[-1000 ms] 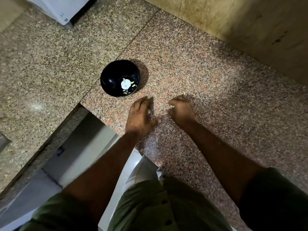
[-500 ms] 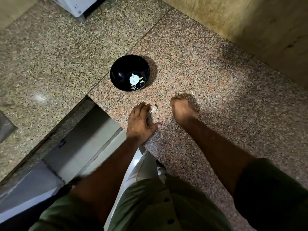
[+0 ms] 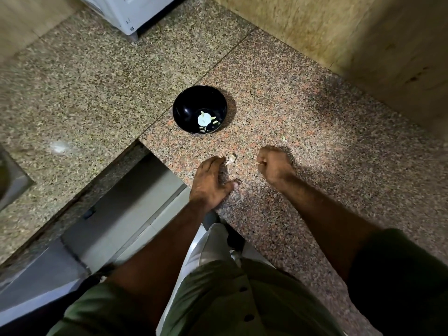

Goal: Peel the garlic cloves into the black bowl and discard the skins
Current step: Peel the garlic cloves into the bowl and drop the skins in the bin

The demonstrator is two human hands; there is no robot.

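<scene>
Granite bench (image 3: 315,132) with a black bowl (image 3: 184,107), a loose clove and two hands near its front edge.

The bowl sits on the bench beyond the hands, holding a pale garlic head (image 3: 203,119) and a few peeled bits beside it. A clove (image 3: 231,159) lies on the bench just off the tips of the left hand (image 3: 209,184), whose fingers are stretched forward, palm down, gripping nothing; whether they touch the clove is unclear. The right hand (image 3: 274,167) is curled into a loose fist with a pale sliver showing at its fingers, too small to identify. A small scrap (image 3: 283,138) lies on the bench beyond the right hand. A white appliance (image 3: 131,10) stands at the far edge.
</scene>
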